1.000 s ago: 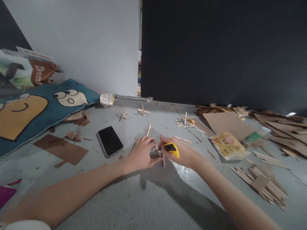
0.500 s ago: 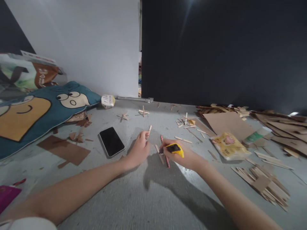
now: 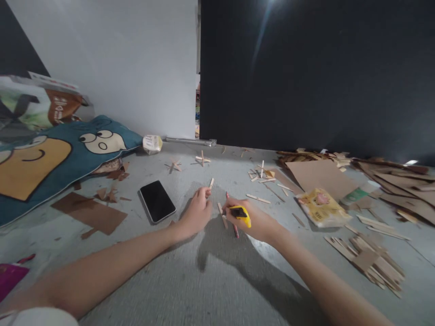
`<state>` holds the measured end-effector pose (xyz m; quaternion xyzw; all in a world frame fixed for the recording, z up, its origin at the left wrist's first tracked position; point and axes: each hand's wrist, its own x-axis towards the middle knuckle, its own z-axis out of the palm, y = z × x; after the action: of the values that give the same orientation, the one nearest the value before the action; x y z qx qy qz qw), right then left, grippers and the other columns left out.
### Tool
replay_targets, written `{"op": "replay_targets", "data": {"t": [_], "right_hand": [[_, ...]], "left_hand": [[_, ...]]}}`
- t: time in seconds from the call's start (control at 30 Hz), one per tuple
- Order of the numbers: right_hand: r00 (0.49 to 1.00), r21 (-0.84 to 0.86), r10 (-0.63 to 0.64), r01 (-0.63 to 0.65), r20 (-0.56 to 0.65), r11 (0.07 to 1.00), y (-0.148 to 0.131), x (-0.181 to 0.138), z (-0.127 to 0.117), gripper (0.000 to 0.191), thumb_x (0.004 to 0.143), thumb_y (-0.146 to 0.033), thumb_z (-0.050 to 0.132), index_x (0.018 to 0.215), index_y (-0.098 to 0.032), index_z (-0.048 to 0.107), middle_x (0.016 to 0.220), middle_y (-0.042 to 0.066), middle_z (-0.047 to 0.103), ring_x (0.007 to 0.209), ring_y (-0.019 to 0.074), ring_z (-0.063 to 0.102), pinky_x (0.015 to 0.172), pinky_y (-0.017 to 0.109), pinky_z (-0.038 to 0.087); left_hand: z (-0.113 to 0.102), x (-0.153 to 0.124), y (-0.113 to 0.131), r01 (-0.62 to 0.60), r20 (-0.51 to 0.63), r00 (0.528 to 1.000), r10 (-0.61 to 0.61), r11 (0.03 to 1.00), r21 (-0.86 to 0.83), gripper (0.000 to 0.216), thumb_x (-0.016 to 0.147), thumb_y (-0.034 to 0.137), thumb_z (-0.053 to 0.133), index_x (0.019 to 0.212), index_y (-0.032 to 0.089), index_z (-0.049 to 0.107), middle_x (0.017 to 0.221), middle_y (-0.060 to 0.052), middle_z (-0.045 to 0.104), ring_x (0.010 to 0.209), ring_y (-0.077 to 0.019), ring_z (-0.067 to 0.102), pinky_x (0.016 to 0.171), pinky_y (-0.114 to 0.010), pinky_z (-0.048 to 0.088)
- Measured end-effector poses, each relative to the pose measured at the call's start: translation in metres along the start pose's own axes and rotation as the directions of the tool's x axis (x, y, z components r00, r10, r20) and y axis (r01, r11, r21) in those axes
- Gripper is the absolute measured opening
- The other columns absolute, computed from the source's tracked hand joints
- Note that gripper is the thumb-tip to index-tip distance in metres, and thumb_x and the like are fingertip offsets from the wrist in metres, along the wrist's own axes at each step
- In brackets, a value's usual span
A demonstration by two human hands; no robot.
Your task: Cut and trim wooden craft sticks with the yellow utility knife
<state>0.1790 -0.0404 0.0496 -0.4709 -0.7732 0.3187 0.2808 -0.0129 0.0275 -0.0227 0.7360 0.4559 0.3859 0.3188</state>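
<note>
My left hand is closed, its fingers curled on a small wooden craft stick whose far end sticks out past the fingertips. My right hand grips a yellow utility knife; its blade end is hidden by the fingers. Beneath the right hand lie a red pencil-like stick, partly covered, and another wooden stick just to its left. To the left of my left hand a black-screened phone rests on the grey tabletop.
Crossed sticks stand behind the hands. At right are a yellow packet, a glue tube, a stick bundle and cardboard. Brown card pieces and a blue cushion lie left.
My right hand and the knife have moved slightly left, nearer my left hand. The left hand still holds its stick in nearly the same place.
</note>
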Motion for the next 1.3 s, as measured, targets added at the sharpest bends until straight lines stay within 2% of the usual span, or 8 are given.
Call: {"op": "replay_targets", "data": {"t": [0.17, 0.37, 0.43, 0.6, 0.73, 0.93, 1.1, 1.3], "right_hand": [[0.969, -0.034, -0.079, 0.073, -0.233, 0.997, 0.002, -0.003, 0.004, 0.014, 0.096, -0.028, 0.052, 0.088, -0.022, 0.061, 0.064, -0.003, 0.059, 0.05, 0.0114, 0.051, 0.055, 0.023, 0.043], [0.998, 0.055, -0.011, 0.015, -0.069, 0.998, 0.016, -0.005, 0.018, 0.014, 0.095, -0.029, 0.053, 0.085, -0.022, 0.06, 0.064, -0.002, 0.062, 0.047, 0.0112, 0.054, 0.052, 0.023, 0.044], [0.985, 0.011, -0.077, 0.08, -0.153, 0.997, 0.024, -0.006, 0.023, 0.018, 0.099, -0.03, 0.051, 0.091, -0.021, 0.064, 0.067, -0.001, 0.065, 0.054, 0.0129, 0.06, 0.059, 0.023, 0.048], [0.873, -0.097, -0.154, 0.123, -0.464, 0.988, 0.039, -0.01, 0.038, 0.024, 0.104, -0.032, 0.047, 0.114, -0.022, 0.066, 0.082, 0.004, 0.07, 0.07, 0.0181, 0.07, 0.068, 0.028, 0.055], [0.843, -0.177, -0.306, 0.253, -0.443, 0.951, 0.041, -0.014, 0.044, 0.023, 0.105, -0.028, 0.046, 0.118, -0.023, 0.064, 0.089, 0.006, 0.071, 0.074, 0.0171, 0.071, 0.073, 0.028, 0.057], [0.816, -0.204, -0.418, 0.366, -0.398, 0.908, 0.044, -0.011, 0.046, 0.023, 0.104, -0.021, 0.049, 0.122, -0.02, 0.062, 0.093, 0.007, 0.072, 0.076, 0.0152, 0.071, 0.075, 0.026, 0.058], [0.801, -0.21, -0.448, 0.396, -0.398, 0.894, 0.044, -0.01, 0.048, 0.031, 0.105, -0.016, 0.047, 0.132, -0.021, 0.061, 0.098, 0.007, 0.073, 0.079, 0.0146, 0.073, 0.078, 0.026, 0.06], [0.784, -0.222, -0.476, 0.42, -0.4, 0.88, 0.041, -0.009, 0.05, 0.039, 0.104, -0.012, 0.045, 0.139, -0.023, 0.057, 0.101, 0.008, 0.07, 0.087, 0.0156, 0.073, 0.083, 0.028, 0.061]], "left_hand": [[0.001, 0.001, -0.001, -0.006, 0.001, 1.0, 0.006, 1.0, -0.005, 0.03, 0.09, 0.011, 0.05, 0.118, 0.021, 0.053, 0.124, -0.014, 0.064, 0.122, -0.0255, 0.06, 0.109, -0.046, 0.045], [0.002, 0.002, -0.005, -0.013, -0.014, 1.0, 0.014, 0.999, 0.043, 0.034, 0.088, 0.008, 0.049, 0.119, 0.02, 0.055, 0.123, -0.013, 0.064, 0.119, -0.0244, 0.06, 0.108, -0.046, 0.046], [0.0, 0.002, -0.004, -0.028, -0.008, 1.0, 0.028, 0.999, 0.042, 0.035, 0.087, 0.007, 0.048, 0.118, 0.02, 0.057, 0.122, -0.012, 0.064, 0.119, -0.0246, 0.061, 0.108, -0.045, 0.046], [-0.007, 0.001, 0.009, -0.013, 0.089, 0.996, 0.01, 0.999, 0.033, 0.027, 0.092, 0.015, 0.045, 0.107, 0.02, 0.067, 0.094, -0.007, 0.07, 0.104, -0.0254, 0.066, 0.1, -0.041, 0.049], [-0.01, -0.002, 0.019, -0.016, 0.249, 0.968, 0.033, 0.998, -0.069, 0.027, 0.098, 0.028, 0.047, 0.114, 0.02, 0.067, 0.078, -0.002, 0.07, 0.075, -0.0201, 0.065, 0.079, -0.033, 0.05], [-0.011, -0.004, 0.017, 0.042, 0.348, 0.936, 0.047, 0.969, -0.245, 0.045, 0.096, 0.027, 0.053, 0.139, 0.016, 0.055, 0.078, -0.003, 0.075, 0.074, -0.0203, 0.069, 0.074, -0.031, 0.051], [-0.009, -0.004, 0.013, 0.107, 0.383, 0.923, 0.028, 0.939, -0.327, 0.052, 0.093, 0.026, 0.06, 0.143, 0.014, 0.05, 0.083, -0.006, 0.076, 0.082, -0.0225, 0.073, 0.079, -0.033, 0.053], [-0.009, -0.005, 0.018, 0.051, 0.332, 0.94, 0.082, 0.927, -0.373, 0.05, 0.097, 0.031, 0.057, 0.143, 0.015, 0.046, 0.08, -0.003, 0.072, 0.079, -0.0196, 0.069, 0.078, -0.031, 0.051]]}}
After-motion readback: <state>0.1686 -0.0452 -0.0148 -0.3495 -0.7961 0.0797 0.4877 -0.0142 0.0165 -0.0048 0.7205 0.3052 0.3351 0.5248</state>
